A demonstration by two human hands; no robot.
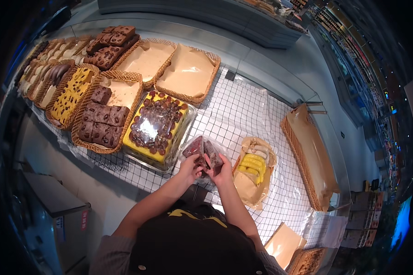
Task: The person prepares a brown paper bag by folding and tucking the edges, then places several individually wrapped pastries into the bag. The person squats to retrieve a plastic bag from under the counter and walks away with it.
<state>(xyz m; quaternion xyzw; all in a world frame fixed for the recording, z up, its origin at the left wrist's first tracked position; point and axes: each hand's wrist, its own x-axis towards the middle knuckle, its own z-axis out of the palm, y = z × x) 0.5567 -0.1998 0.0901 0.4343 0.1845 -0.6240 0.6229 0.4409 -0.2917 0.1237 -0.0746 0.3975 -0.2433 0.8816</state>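
Both my hands are together at the near side of the counter, on a clear plastic package with dark reddish-brown cake pieces (193, 147) inside. My left hand (190, 169) grips its left part with bent fingers. Against its right part is my right hand (221, 171), thumb and fingers on the wrap. The underside of the package is partly hidden by my hands. Just left of it sits a large yellow cake topped with dark red fruit (155, 125), under a clear cover. To the right, a paper-lined wicker basket (254, 196) holds yellow and pale baked pieces (253, 164).
Wicker baskets of brown date cake (105, 125), yellow cake (70, 96) and other pastries stand at left. Two paper-lined baskets (189, 74) are behind. A long basket (304, 154) lies along the right edge, and a basket of brown food (308, 263) stands at lower right.
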